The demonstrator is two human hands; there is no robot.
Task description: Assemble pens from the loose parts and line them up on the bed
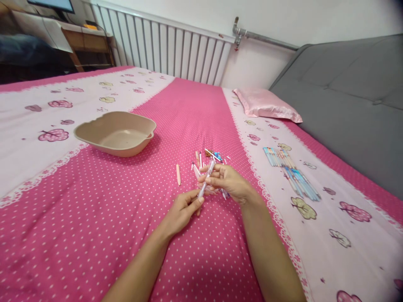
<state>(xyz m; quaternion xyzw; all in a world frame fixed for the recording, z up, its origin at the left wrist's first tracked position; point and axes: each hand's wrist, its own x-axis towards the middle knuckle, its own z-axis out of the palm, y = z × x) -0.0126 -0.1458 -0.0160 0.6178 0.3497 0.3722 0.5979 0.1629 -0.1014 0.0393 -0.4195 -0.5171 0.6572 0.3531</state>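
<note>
Both my hands meet over a pink polka-dot bedspread (94,209). My right hand (228,181) is closed round a slim white pen (208,178) held upright and tilted. My left hand (184,209) pinches the pen's lower end with thumb and fingers. Just beyond the hands lies a small heap of loose pen parts (210,158), barrels, caps and refills. One pale pink pen barrel (178,174) lies alone to the left of the heap.
An empty beige basin (116,133) sits on the bed at the left. Rows of blue and pastel pens (291,172) lie on the white strip at the right. A pink pillow (266,105) rests by the grey headboard (343,105). A radiator (163,48) lines the far wall.
</note>
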